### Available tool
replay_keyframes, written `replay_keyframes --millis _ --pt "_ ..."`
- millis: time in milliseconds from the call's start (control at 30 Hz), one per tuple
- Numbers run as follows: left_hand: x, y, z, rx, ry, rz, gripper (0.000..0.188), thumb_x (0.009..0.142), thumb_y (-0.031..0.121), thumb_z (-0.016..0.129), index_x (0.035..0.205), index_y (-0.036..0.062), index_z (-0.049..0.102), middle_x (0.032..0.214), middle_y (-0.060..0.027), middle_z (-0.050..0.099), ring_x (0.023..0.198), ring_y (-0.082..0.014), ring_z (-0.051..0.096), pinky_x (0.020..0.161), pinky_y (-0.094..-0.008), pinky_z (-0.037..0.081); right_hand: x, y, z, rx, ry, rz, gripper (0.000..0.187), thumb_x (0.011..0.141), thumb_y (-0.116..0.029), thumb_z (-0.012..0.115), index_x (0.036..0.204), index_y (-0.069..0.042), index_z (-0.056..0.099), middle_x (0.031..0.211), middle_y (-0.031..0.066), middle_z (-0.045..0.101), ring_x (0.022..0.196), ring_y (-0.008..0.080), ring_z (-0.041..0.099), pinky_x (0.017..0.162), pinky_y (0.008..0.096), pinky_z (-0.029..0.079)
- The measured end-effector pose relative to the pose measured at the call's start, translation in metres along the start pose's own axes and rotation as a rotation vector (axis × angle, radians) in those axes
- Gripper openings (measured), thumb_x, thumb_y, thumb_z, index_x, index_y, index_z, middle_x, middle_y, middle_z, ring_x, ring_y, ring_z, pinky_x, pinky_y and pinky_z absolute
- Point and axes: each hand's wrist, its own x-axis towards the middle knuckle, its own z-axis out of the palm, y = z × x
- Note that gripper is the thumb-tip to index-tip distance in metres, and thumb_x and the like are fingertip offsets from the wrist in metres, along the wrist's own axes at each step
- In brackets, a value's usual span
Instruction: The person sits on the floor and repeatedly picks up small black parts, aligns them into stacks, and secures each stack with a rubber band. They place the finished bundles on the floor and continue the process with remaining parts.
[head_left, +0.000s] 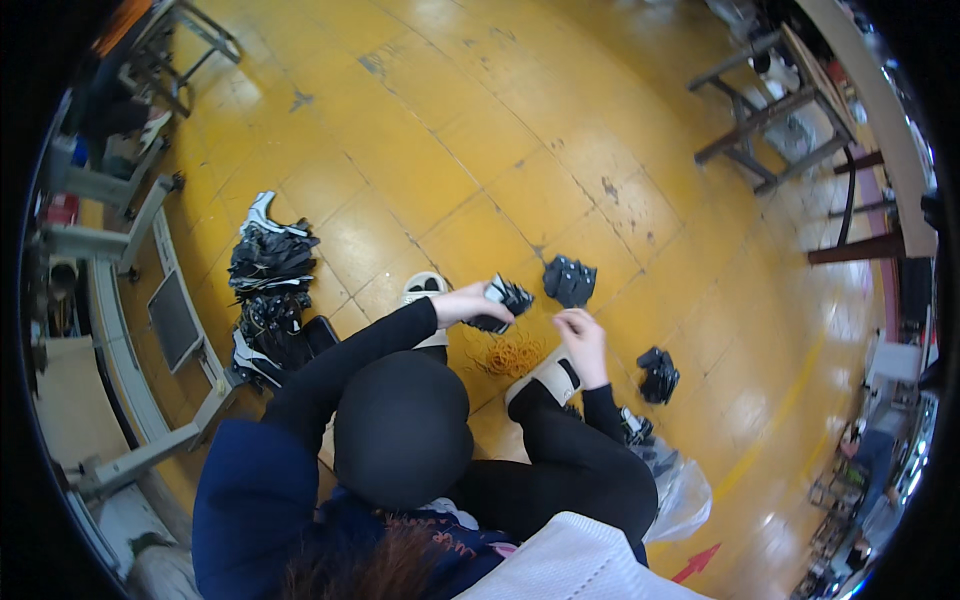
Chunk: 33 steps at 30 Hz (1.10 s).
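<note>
My left hand point(463, 304) grips a small bundle of black and white pieces point(512, 295), held just above the floor between my feet. To its right, my right hand point(584, 345) is closed in a pinch, apart from the bundle; anything between its fingertips is too small to make out. Below both hands lies a loose heap of yellowish rubber bands point(508, 356). Beyond the right hand sits a black bundle point(570, 281), and farther right another black bundle point(658, 376). A partly hidden black and white bundle point(635, 427) rests by my right leg.
On the left, a long stack of black pieces point(270, 262) with white ones lies beside a metal machine frame point(140, 225). A clear plastic bag point(684, 496) is by my right knee. A wooden stool point(780, 110) stands far right on the yellow tiled floor point(440, 150).
</note>
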Motion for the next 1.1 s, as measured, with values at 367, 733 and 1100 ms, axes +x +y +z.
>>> replay_keyframes --millis 367,733,1100 --pt "0.024 -0.037 -0.024 -0.749 -0.095 -0.026 0.048 0.083 0.011 0.056 0.129 0.0002 0.046 0.113 -0.0150 0.062 0.101 -0.0261 0.062 0.093 -0.0359 0.048 -0.002 0.032 0.038 0.334 -0.335 0.389 0.046 0.088 -0.016 0.063 0.130 -0.003 0.051 0.122 0.0121 0.060 0.110 0.0242 0.058 0.095 0.0349 0.045" --pt "0.022 -0.037 0.005 -0.670 -0.220 -0.092 0.062 0.090 0.040 0.059 0.139 0.0111 0.034 0.121 -0.0119 0.054 0.108 -0.0266 0.059 0.095 -0.0385 0.047 0.032 -0.042 0.030 0.746 -0.391 0.437 0.054 0.090 -0.016 0.064 0.137 -0.004 0.040 0.134 0.0096 0.046 0.126 0.0176 0.042 0.104 0.0309 0.035" --pt "0.032 0.008 0.021 -0.691 -0.210 -0.035 0.079 0.068 0.012 0.078 0.137 0.0103 0.039 0.126 -0.0070 0.053 0.120 -0.0207 0.051 0.102 -0.0356 0.041 0.047 -0.083 -0.009 -0.079 0.072 -0.238 0.048 0.076 -0.008 0.072 0.121 -0.003 0.057 0.127 0.0128 0.051 0.110 0.0271 0.055 0.095 0.0367 0.044"
